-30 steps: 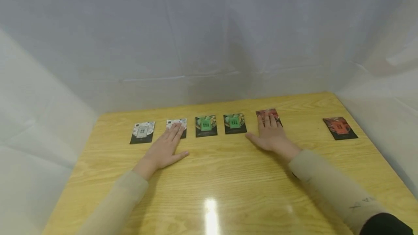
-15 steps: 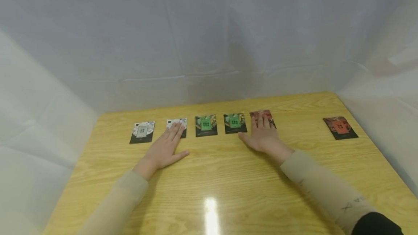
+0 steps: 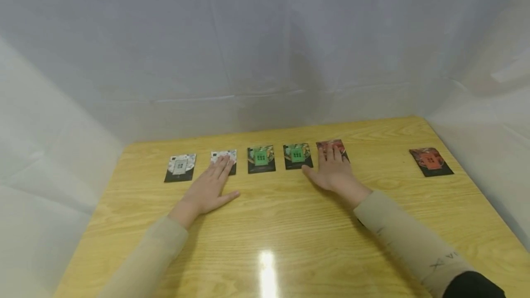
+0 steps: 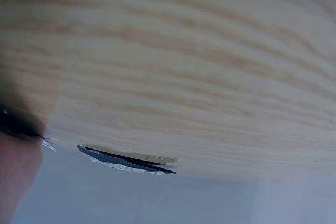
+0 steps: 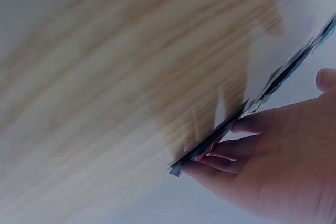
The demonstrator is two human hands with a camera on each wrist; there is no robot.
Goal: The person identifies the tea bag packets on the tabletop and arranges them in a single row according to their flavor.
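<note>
Flat packets lie in a row along the far side of the table. My left hand (image 3: 209,190), fingers straight, rests on a white-and-black packet (image 3: 217,155) and covers most of it. To its left lies a matching white packet (image 3: 180,167). My right hand (image 3: 334,171) lies with straight fingers over a red-and-black packet (image 3: 332,143); its thumb reaches the lower edge of a green packet (image 3: 297,156). Another green packet (image 3: 261,159) sits between the hands. In the right wrist view, the fingertips (image 5: 197,170) press on the red packet's top.
A second red packet (image 3: 431,162) lies apart near the table's right edge. The wooden table (image 3: 265,220) is bounded behind by a pale hanging sheet (image 3: 265,59), with more sheeting at both sides.
My right hand has slid the red packet left, closer to the green ones, and has stayed still over the last half second. The left hand has not moved.
</note>
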